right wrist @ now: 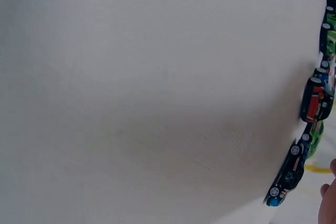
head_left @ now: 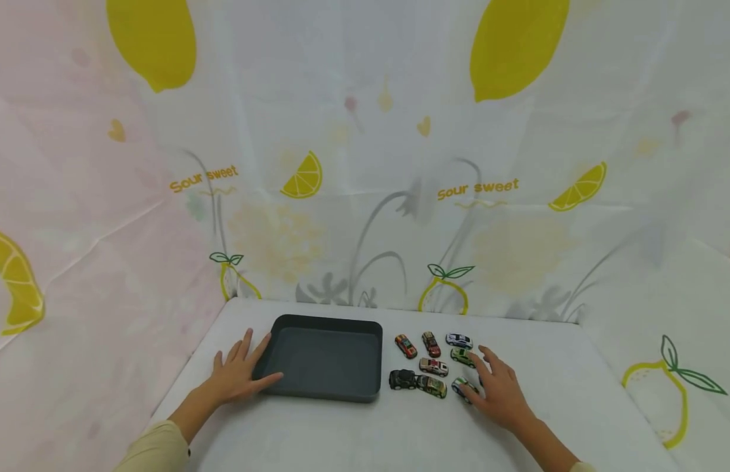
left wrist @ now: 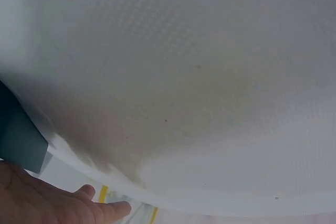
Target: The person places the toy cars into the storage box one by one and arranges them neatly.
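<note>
A dark grey rectangular tray (head_left: 324, 396) lies on the white table. My left hand (head_left: 238, 377), fingers spread, is at the tray's left side, with thumb and fingertips right at the rim. To the tray's right, several small toy cars stand in a loose group. Over the group's right edge my right hand (head_left: 503, 393) reaches with spread fingers. Its thumb overlaps a white-and-green toy car (head_left: 461, 388), and its fingers are close to a green toy car (head_left: 462, 356). In the right wrist view, a dark toy car (right wrist: 289, 174) stands near the fingertips. Another car is mostly hidden behind the right hand.
Farther left in the group are a black toy car (head_left: 402, 379), a camouflage-coloured one (head_left: 432, 385) and a white-and-red one (head_left: 434, 366). Behind them stand an orange-red car (head_left: 405, 345), a dark red one (head_left: 431, 344) and a white one (head_left: 459, 340). A lemon-printed curtain (head_left: 365, 164) closes off the back.
</note>
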The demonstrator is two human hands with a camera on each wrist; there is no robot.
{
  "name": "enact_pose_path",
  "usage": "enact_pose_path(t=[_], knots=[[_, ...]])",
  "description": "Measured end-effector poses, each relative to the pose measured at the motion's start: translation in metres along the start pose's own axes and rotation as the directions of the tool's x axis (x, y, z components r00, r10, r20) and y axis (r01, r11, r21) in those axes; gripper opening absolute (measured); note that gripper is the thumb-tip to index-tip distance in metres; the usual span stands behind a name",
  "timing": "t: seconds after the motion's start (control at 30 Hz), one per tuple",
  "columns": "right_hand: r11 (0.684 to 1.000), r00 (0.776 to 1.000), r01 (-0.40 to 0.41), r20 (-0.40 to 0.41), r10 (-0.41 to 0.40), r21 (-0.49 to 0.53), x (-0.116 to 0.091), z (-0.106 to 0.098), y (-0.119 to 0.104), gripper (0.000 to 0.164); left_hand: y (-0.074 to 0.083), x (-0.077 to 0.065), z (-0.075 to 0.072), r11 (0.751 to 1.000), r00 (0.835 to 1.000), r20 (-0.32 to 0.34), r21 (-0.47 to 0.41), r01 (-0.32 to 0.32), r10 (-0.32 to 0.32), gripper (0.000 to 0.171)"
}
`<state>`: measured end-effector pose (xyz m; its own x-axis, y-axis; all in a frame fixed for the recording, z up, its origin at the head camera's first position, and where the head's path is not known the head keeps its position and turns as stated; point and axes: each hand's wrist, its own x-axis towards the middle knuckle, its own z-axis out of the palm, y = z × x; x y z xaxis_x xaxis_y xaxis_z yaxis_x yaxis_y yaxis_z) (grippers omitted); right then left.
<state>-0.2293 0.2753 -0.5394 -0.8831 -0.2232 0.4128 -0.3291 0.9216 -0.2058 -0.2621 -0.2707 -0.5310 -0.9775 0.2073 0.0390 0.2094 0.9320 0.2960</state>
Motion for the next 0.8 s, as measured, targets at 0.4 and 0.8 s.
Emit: enact_pose_path(t=[0.4,0.8], knots=[[0.996,0.995,0.084,-0.042,-0.085,-0.030,-0.002,0.006,-0.006,0.048,0.003,-0.002,-0.003,0.998,0.992,0.124,-0.059,0.029,-0.022,0.104],[0.997,0.974,-0.081,0.210,0.082,-0.012,-0.003,0.004,-0.013,0.042,-0.003,0.002,-0.004,0.998,0.987,0.161,-0.059,0.018,-0.008,0.105]])
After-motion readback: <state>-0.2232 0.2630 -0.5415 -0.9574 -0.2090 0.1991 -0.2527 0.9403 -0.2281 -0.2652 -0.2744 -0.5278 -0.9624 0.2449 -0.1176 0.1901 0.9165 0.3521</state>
